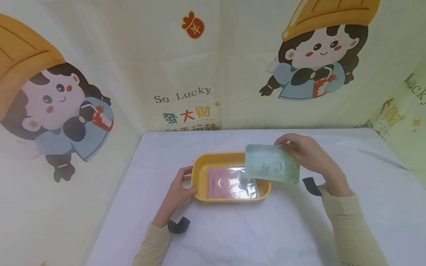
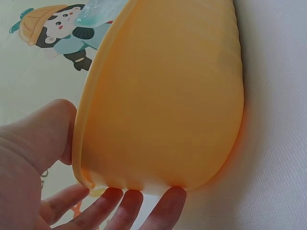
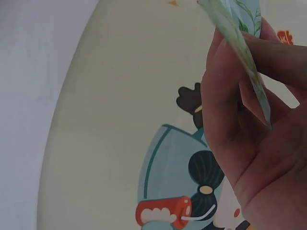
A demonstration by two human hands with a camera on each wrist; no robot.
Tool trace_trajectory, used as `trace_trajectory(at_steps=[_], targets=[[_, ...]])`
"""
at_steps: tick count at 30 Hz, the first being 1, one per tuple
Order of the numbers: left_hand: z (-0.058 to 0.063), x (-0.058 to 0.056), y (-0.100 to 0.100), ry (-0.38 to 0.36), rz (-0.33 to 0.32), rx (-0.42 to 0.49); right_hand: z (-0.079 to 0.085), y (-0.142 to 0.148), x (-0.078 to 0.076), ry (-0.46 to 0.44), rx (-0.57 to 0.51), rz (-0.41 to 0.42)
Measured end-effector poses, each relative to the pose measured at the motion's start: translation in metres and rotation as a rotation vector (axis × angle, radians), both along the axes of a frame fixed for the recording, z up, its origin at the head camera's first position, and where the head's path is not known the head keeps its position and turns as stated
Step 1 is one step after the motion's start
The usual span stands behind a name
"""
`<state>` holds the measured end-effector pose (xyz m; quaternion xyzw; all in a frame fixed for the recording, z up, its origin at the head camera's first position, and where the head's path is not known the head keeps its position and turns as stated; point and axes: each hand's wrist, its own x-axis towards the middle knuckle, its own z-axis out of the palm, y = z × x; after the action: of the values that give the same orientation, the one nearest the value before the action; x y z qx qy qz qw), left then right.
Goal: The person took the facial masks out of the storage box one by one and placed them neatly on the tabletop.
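Observation:
A yellow oblong tray [image 1: 233,200] stands on the white-covered table, with a pink and silver sachet [image 1: 221,183] lying flat inside. At the tray's left end is my left hand [image 1: 179,190]; in the left wrist view its thumb lies at the rim and its fingertips touch the end wall [image 2: 158,120]. My right hand [image 1: 304,151] pinches a pale green flat pouch [image 1: 266,162] by its upper right part, above the tray's right end. That pouch hides part of the tray and of the sachet's right side. The right wrist view shows the pouch [image 3: 235,43] edge-on between thumb and fingers.
Cream cloth with cartoon figures [image 1: 313,74] and lettering hangs behind the table and along both sides. A black wrist strap piece [image 1: 179,225] shows by the left wrist, another black piece [image 1: 311,186] by the right. White cloth [image 1: 233,236] covers the tabletop.

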<state>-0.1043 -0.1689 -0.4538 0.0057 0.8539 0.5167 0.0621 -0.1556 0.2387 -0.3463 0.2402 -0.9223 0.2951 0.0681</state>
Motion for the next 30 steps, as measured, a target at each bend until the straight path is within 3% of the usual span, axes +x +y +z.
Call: trace_trajectory(at_steps=[12,21,30], targets=[[0.0,0.0,0.001,-0.003,0.012,0.001,0.002,0.019,-0.002,0.021,0.022,-0.041],[-0.002,-0.001,0.002,-0.014,0.025,-0.012,0.004,0.03,-0.005,-0.093,0.033,-0.114],[-0.002,-0.001,0.002,0.001,0.014,0.001,0.006,0.041,-0.007,-0.138,0.046,-0.16]])
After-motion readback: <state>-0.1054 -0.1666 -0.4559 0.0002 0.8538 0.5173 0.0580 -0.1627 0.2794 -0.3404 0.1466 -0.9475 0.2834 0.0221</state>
